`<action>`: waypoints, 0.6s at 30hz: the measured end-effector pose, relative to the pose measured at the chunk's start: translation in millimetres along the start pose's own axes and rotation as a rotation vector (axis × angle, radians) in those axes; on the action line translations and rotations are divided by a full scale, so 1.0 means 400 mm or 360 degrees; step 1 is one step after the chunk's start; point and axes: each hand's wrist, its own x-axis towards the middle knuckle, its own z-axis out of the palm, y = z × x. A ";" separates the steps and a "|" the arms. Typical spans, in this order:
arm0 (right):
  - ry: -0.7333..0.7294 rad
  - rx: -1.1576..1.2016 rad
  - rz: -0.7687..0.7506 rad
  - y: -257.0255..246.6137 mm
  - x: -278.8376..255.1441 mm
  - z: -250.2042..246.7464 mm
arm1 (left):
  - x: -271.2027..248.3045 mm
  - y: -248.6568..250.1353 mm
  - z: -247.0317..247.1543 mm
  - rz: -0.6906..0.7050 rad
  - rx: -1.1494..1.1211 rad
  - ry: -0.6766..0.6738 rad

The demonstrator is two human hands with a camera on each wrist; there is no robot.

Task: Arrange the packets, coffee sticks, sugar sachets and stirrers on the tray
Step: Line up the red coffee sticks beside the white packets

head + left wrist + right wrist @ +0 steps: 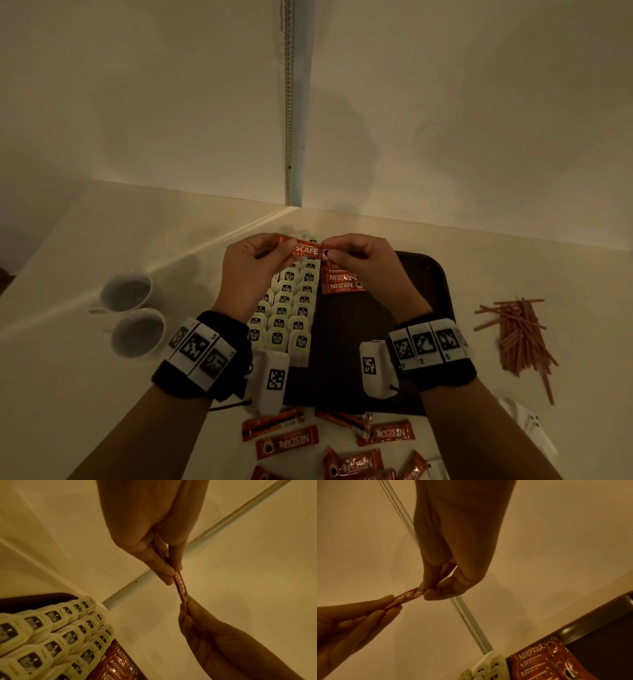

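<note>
both hands (253, 260) (363, 257) raised over the tray (428, 274), each pinching one end of a coffee stick (306, 247)

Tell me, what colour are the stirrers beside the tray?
Reddish-brown; the stirrers show best in the head view.

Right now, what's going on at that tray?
A person holds one red Nescafe coffee stick above the dark rectangular tray, the left hand and right hand each pinching an end. On the tray lie rows of white packets and a short stack of red sticks. More red sticks and thin red stirrers wait on the table.
</note>
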 end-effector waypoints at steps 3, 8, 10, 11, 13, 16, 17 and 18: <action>-0.0036 -0.0034 0.0055 0.002 0.000 -0.027 | -0.005 -0.005 -0.011 -0.0019 0.0188 -0.0082; 0.0246 -0.0470 0.0130 0.094 0.013 -0.116 | -0.051 -0.004 -0.102 -0.0125 0.0583 -0.0248; 0.0250 -0.0630 0.0275 0.163 0.007 -0.141 | -0.081 -0.013 -0.162 -0.0199 0.0664 -0.0319; 0.0219 -0.0667 0.0359 0.197 -0.001 -0.147 | -0.098 -0.020 -0.190 -0.0238 0.0683 -0.0322; 0.0112 -0.0705 0.0487 0.245 -0.017 -0.144 | -0.132 -0.037 -0.240 -0.0292 0.0739 -0.0278; 0.0113 -0.0670 0.0562 0.285 -0.030 -0.118 | -0.182 -0.061 -0.294 -0.0369 0.0748 -0.0161; 0.0177 -0.0663 0.0561 0.294 -0.031 -0.109 | -0.196 -0.070 -0.308 -0.0394 0.0741 -0.0119; 0.0247 -0.0672 0.0563 0.301 -0.030 -0.100 | -0.208 -0.078 -0.319 -0.0417 0.0733 -0.0082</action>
